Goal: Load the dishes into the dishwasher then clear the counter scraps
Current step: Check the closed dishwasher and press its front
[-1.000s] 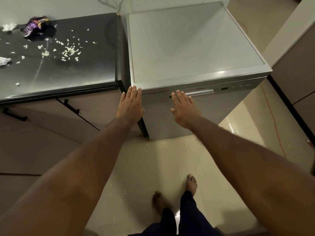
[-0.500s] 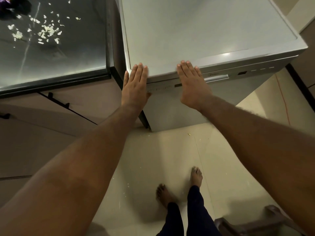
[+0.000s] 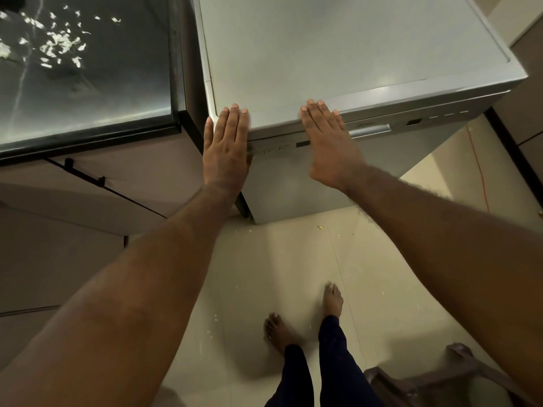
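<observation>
With the dishwasher (image 3: 338, 69) closed, left hand (image 3: 226, 148) and right hand (image 3: 329, 142) flat, fingers spread, each grip empty, loading looks finished, while scraps (image 3: 58, 44) still litter the surface (image 3: 88, 92) at ten o'clock.

Closed dishwasher, scattered scraps
Grey dishwasher (image 3: 338, 54) stands shut, right of the counter; pale scraps (image 3: 58, 44) lie far left.
</observation>
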